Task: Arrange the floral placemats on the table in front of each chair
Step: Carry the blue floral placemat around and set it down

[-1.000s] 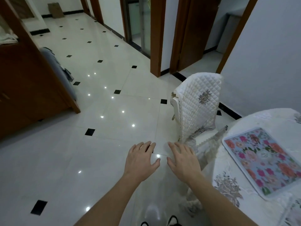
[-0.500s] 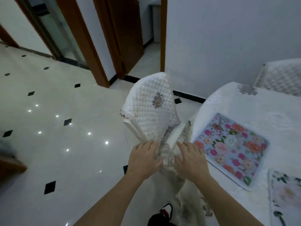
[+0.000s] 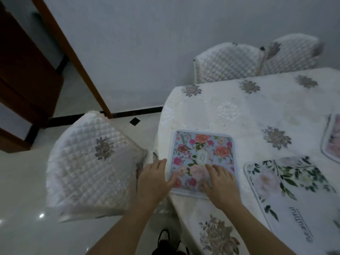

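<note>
Both hands have come off the chair cover onto the blue-bordered pink-and-orange floral placemat (image 3: 202, 161) — it lies at the white-clothed desk (image 3: 230, 111) edge, opp. the quilted white chair (image 3: 92, 166). Left hand (image 3: 153, 179) at its left border, right hand (image 3: 220, 183) flat, fingers spread, nothing held. Mat looks thin, flexible, light — best slid by the edges.

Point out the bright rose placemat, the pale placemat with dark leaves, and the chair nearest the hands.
bright rose placemat (image 3: 202, 144): head view, its centre.
pale leafy placemat (image 3: 294, 183): head view, its upper middle.
nearest chair (image 3: 88, 162): head view, quilted backrest cover.
</note>
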Action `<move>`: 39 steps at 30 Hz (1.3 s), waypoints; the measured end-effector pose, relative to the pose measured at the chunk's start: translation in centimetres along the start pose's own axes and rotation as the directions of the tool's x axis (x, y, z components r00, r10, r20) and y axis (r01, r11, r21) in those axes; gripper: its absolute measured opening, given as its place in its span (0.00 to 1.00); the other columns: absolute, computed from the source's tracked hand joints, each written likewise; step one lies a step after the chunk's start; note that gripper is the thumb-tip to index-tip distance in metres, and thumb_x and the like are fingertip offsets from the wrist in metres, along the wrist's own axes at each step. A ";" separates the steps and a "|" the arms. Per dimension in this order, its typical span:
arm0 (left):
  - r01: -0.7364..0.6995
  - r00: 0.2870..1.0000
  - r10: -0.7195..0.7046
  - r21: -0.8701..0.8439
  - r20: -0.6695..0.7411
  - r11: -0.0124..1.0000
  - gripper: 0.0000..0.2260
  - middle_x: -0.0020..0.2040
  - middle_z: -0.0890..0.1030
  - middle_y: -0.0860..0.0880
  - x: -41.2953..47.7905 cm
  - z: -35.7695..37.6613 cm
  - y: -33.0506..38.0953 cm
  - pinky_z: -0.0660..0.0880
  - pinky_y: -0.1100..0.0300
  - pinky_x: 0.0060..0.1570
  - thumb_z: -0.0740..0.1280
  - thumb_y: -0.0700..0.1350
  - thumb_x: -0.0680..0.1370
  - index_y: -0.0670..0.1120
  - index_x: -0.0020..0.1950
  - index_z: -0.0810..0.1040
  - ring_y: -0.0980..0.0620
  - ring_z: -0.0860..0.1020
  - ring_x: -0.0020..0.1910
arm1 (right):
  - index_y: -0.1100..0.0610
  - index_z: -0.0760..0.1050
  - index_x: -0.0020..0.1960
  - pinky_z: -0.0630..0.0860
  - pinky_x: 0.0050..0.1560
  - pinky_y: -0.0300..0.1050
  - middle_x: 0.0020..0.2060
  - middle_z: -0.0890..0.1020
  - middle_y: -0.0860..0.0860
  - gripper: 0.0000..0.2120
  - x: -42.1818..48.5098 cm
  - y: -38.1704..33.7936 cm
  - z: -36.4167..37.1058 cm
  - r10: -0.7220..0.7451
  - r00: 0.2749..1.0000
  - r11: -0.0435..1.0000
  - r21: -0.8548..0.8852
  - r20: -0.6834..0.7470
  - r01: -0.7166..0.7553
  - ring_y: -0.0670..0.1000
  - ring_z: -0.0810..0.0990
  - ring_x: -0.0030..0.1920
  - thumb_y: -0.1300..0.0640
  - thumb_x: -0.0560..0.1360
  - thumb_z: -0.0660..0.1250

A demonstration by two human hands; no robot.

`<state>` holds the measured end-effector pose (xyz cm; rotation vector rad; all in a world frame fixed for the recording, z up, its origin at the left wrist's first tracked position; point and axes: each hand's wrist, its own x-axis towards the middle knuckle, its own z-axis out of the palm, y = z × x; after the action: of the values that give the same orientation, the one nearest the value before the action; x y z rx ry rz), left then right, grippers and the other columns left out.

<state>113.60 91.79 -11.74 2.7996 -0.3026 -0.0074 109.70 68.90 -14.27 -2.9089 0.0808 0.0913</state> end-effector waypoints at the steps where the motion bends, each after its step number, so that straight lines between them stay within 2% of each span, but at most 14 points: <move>1: -0.007 1.000 0.007 -0.019 -0.006 1.000 0.29 0.50 0.83 0.45 1.0 0.4 0.2 0.79 0.52 0.42 0.59 0.64 0.75 0.42 0.62 0.78 0.44 0.81 0.46 | 0.52 0.68 0.72 0.71 0.64 0.53 0.65 0.76 0.53 0.25 0.2 0.8 -0.1 0.041 0.999 0.999 -0.014 0.002 -0.041 0.56 0.74 0.65 0.44 0.78 0.61; 3: 0.011 1.000 -0.010 -0.086 0.011 0.996 0.30 0.52 0.83 0.43 2.8 1.3 0.6 0.79 0.52 0.43 0.59 0.65 0.75 0.41 0.62 0.77 0.44 0.81 0.48 | 0.53 0.70 0.70 0.72 0.63 0.53 0.64 0.77 0.55 0.23 0.5 2.4 -0.3 0.145 0.989 0.989 -0.005 -0.003 -0.145 0.57 0.75 0.63 0.46 0.77 0.63; 6: 0.114 0.989 -0.092 -0.194 0.119 0.974 0.29 0.60 0.79 0.45 4.8 2.5 0.9 0.75 0.54 0.53 0.64 0.62 0.76 0.44 0.70 0.71 0.46 0.76 0.58 | 0.56 0.70 0.70 0.74 0.60 0.54 0.63 0.77 0.57 0.25 0.7 4.0 -0.2 0.248 0.969 0.969 -0.003 0.002 -0.248 0.59 0.75 0.62 0.48 0.76 0.65; 10: 0.174 0.980 -0.147 -0.223 0.131 0.959 0.27 0.60 0.77 0.44 7.2 4.0 1.4 0.69 0.60 0.50 0.68 0.58 0.76 0.42 0.68 0.72 0.47 0.74 0.57 | 0.57 0.67 0.72 0.77 0.54 0.54 0.62 0.76 0.58 0.26 1.6 5.8 0.0 0.367 0.930 0.929 0.042 0.026 -0.368 0.60 0.75 0.59 0.49 0.77 0.65; 14: 0.240 0.967 -0.217 -0.207 0.131 0.948 0.28 0.63 0.72 0.42 8.8 5.2 1.7 0.75 0.53 0.54 0.68 0.56 0.76 0.40 0.68 0.71 0.44 0.73 0.59 | 0.62 0.70 0.67 0.76 0.51 0.54 0.55 0.76 0.62 0.23 2.4 7.0 0.8 0.452 0.892 0.886 0.107 0.018 -0.451 0.61 0.75 0.53 0.52 0.77 0.67; 17: 0.275 0.957 -0.248 -0.197 0.153 0.941 0.25 0.60 0.73 0.42 9.6 6.1 1.9 0.74 0.56 0.52 0.68 0.56 0.77 0.41 0.66 0.72 0.45 0.74 0.56 | 0.62 0.71 0.66 0.75 0.48 0.52 0.53 0.75 0.62 0.22 3.2 7.6 1.4 0.500 0.866 0.859 0.113 0.030 -0.500 0.60 0.74 0.50 0.51 0.77 0.66; 22: 0.346 0.934 -0.318 -0.193 0.163 0.918 0.19 0.56 0.74 0.42 10.4 7.1 2.4 0.67 0.60 0.47 0.69 0.53 0.76 0.41 0.60 0.75 0.47 0.72 0.52 | 0.65 0.73 0.63 0.75 0.51 0.54 0.53 0.75 0.64 0.21 5.1 8.4 2.2 0.599 0.798 0.776 0.199 0.063 -0.599 0.62 0.74 0.51 0.52 0.76 0.68; 26: 0.471 0.882 -0.430 -0.312 0.193 0.825 0.16 0.54 0.76 0.42 11.2 7.4 2.4 0.71 0.54 0.46 0.69 0.49 0.78 0.40 0.59 0.73 0.47 0.72 0.48 | 0.65 0.73 0.56 0.75 0.47 0.51 0.50 0.77 0.63 0.19 6.8 8.7 2.1 0.684 0.720 0.658 0.329 0.116 -0.677 0.60 0.76 0.49 0.49 0.76 0.67; 29: 0.462 0.887 -0.415 -0.371 0.204 0.805 0.10 0.45 0.78 0.44 11.4 7.9 2.3 0.75 0.51 0.42 0.64 0.48 0.81 0.42 0.49 0.73 0.45 0.77 0.42 | 0.62 0.72 0.56 0.80 0.45 0.54 0.46 0.80 0.57 0.17 7.8 8.7 1.7 0.709 0.675 0.525 0.489 0.201 -0.697 0.59 0.80 0.46 0.49 0.77 0.67; 31: 0.436 0.900 -0.387 -0.386 0.201 0.813 0.11 0.40 0.77 0.45 11.4 8.2 2.1 0.74 0.52 0.37 0.61 0.49 0.82 0.43 0.46 0.70 0.44 0.76 0.39 | 0.61 0.74 0.54 0.81 0.43 0.54 0.45 0.81 0.56 0.14 8.0 8.6 1.8 0.693 0.676 0.470 0.554 0.250 -0.687 0.58 0.81 0.43 0.51 0.79 0.65; 35: 0.427 0.903 -0.350 -0.440 0.249 0.790 0.12 0.41 0.78 0.44 11.6 8.0 1.9 0.77 0.48 0.40 0.59 0.49 0.83 0.40 0.49 0.69 0.43 0.77 0.39 | 0.59 0.74 0.48 0.75 0.34 0.44 0.43 0.82 0.58 0.11 7.7 8.0 2.0 0.678 0.694 0.440 0.623 0.242 -0.647 0.51 0.79 0.37 0.51 0.81 0.62; 37: 0.409 0.912 -0.328 -0.460 0.248 0.788 0.13 0.40 0.77 0.45 11.7 7.5 1.9 0.76 0.51 0.37 0.58 0.49 0.84 0.40 0.49 0.68 0.44 0.77 0.37 | 0.58 0.73 0.47 0.78 0.36 0.47 0.43 0.82 0.56 0.11 7.5 7.6 1.5 0.673 0.699 0.416 0.657 0.242 -0.628 0.51 0.80 0.38 0.51 0.81 0.61; 39: 0.388 0.921 -0.315 -0.462 0.228 0.797 0.13 0.37 0.76 0.46 11.7 6.6 1.8 0.70 0.55 0.31 0.57 0.49 0.84 0.40 0.46 0.67 0.47 0.75 0.33 | 0.59 0.72 0.47 0.81 0.41 0.54 0.42 0.82 0.56 0.11 7.0 7.3 0.5 0.664 0.711 0.412 0.681 0.230 -0.605 0.55 0.82 0.41 0.51 0.82 0.60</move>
<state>124.42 85.53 -17.09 2.2910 0.1809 -0.3257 116.17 61.63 -16.90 -1.9105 1.0166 0.0521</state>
